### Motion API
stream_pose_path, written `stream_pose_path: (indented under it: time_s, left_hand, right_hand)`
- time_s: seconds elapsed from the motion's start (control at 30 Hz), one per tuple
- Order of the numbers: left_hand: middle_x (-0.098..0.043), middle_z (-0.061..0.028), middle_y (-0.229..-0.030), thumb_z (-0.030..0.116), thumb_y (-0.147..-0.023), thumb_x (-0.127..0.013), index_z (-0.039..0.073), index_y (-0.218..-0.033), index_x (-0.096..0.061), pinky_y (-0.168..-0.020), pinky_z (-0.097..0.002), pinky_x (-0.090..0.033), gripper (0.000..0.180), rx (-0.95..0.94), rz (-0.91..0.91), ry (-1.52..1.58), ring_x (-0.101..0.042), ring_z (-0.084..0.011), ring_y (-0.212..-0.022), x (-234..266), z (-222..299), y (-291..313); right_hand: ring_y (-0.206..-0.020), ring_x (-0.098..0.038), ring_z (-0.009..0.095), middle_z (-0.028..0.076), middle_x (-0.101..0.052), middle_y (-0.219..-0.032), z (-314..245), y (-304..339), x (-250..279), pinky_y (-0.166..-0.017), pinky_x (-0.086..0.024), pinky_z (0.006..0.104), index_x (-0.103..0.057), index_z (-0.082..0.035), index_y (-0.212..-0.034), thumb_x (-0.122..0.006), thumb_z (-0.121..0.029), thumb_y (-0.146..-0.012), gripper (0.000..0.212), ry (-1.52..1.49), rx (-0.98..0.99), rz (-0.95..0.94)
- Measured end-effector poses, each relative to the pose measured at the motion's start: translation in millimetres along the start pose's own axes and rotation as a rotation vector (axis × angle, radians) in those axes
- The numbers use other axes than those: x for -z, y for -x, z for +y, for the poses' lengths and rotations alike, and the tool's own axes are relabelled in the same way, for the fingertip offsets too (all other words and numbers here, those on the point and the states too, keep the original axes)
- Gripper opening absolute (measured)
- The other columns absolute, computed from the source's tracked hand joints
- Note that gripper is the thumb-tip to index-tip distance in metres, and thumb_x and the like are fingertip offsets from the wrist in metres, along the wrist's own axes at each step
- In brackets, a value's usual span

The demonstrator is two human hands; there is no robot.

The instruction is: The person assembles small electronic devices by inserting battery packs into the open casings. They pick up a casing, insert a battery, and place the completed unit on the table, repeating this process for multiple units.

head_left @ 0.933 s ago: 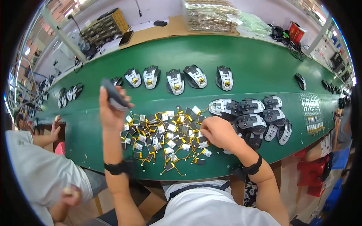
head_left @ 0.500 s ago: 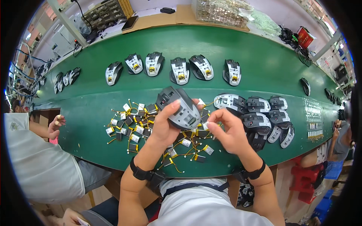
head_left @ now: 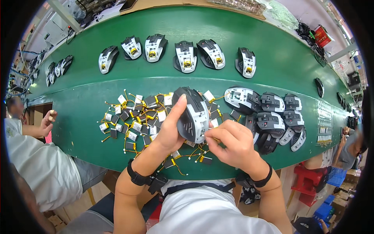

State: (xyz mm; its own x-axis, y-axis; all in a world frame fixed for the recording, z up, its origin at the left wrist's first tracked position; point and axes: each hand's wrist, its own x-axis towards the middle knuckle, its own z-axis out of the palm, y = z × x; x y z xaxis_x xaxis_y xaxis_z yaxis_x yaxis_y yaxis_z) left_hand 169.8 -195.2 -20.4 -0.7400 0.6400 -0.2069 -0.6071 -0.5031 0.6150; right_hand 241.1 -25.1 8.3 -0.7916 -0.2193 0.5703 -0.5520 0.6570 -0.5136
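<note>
My left hand (head_left: 170, 130) is closed around a grey-and-black computer mouse shell (head_left: 196, 119), thumb along its upper side. The shell is tilted up on its side above the green table (head_left: 83, 101). At the shell's near right edge my right hand (head_left: 235, 144) pinches with thumb and forefinger; what is between the fingertips, if anything, is too small to make out. Beneath the hands, small silver battery packs (head_left: 136, 126) with yellow tape and thin wires lie in a loose heap, partly hidden by my left hand and the shell.
Several mouse shells (head_left: 270, 121) are bunched right of my right hand. Across the table stands a row of shells with yellow-taped parts inside (head_left: 185, 56). A clear tray (head_left: 324, 121) lies far right. A co-worker's hand (head_left: 48, 120) rests at the left edge; another person (head_left: 348, 142) sits right.
The shell has been turned from facing up to a steeper, sideways tilt. My right hand has moved in to the shell's near edge. The whole view has shifted slightly.
</note>
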Motion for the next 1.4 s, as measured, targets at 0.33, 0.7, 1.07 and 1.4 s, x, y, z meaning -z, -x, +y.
stream_pose_path:
  time_s: [0.33, 0.7, 1.07, 1.4]
  left_hand:
    - [-0.062, -0.0191, -0.105, 0.052, -0.101, -0.03, 0.002, -0.133, -0.042, -0.079, -0.0403, -0.056, 0.06, -0.009, 0.051, -0.096, -0.067, -0.03, -0.088, -2, -7, -2]
    - [-0.063, -0.0193, -0.105, 0.049, -0.101, -0.033, 0.001, -0.131, -0.044, -0.077, -0.0386, -0.056, 0.058, 0.004, 0.05, -0.087, -0.068, -0.0279, -0.086, 0, -9, 0]
    - [-0.064, -0.0169, -0.104, 0.049, -0.101, -0.034, 0.002, -0.128, -0.047, -0.078, -0.0349, -0.055, 0.056, 0.013, 0.05, -0.147, -0.067, -0.023, -0.088, 0, -11, 0]
    - [-0.064, -0.0173, -0.103, 0.052, -0.099, -0.036, 0.004, -0.126, -0.048, -0.077, -0.0373, -0.056, 0.057, -0.057, 0.124, -0.039, -0.068, -0.0257, -0.085, -3, -16, 3]
  right_hand:
    - [-0.06, -0.057, 0.017, 0.002, -0.055, -0.073, 1, 7, -5, -0.051, -0.042, 0.0302, -0.064, -0.006, -0.086, -0.075, -0.004, -0.069, 0.02, 0.12, 0.066, 0.039]
    - [-0.06, -0.057, 0.017, 0.004, -0.055, -0.075, 2, 10, -6, -0.052, -0.043, 0.0311, -0.064, -0.005, -0.087, -0.074, -0.003, -0.068, 0.021, 0.122, 0.072, -0.001]
    - [-0.06, -0.058, 0.019, 0.004, -0.055, -0.076, 7, 11, -5, -0.054, -0.046, 0.0312, -0.064, -0.005, -0.086, -0.074, -0.003, -0.069, 0.02, 0.078, 0.078, -0.06]
    - [-0.064, -0.062, 0.021, 0.006, -0.059, -0.075, 2, 9, -8, -0.053, -0.048, 0.0339, -0.067, -0.005, -0.09, -0.075, -0.004, -0.072, 0.019, -0.029, -0.078, -0.043]
